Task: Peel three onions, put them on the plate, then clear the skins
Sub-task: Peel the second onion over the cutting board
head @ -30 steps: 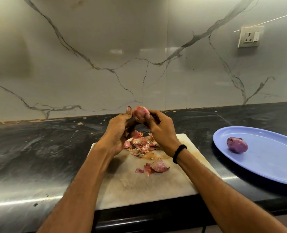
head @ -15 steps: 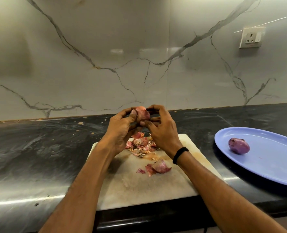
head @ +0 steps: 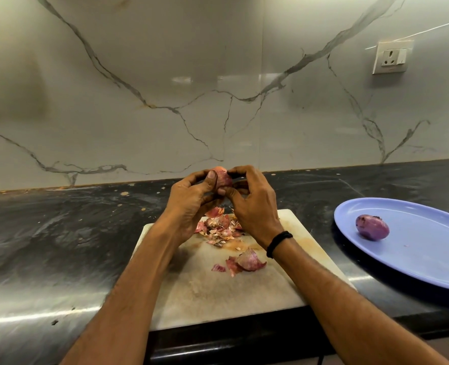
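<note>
Two forearms reach out from the near edge over one pale cutting board (head: 244, 293), which lies on the dark surface (head: 60, 233). On the near half of the board sit three loose pieces of onion skin (head: 247, 260), the largest a curled purple shell; farther back, right under the wrists, lies one heap of smaller skins (head: 218, 227). Above that heap the left hand (head: 191, 198) and the right hand (head: 255, 204) are both closed around one onion (head: 222, 179), held in the air between their fingertips, with the left thumb pressed on its side and the right fingers curled over its top and right side. Compared with a second ago, both hands have closed in more tightly and cover more of the onion, which now sits a little deeper between the fingers; judging by that, the peeling of this second onion is still under way, with papery skin left on top. To the right, well apart from the board, one blue plate (head: 428, 264) carries one peeled onion (head: 372, 227). So one of three is done, and no third onion is visible. Beyond, one wall socket (head: 390, 57) is fixed to the marble-patterned wall.
</note>
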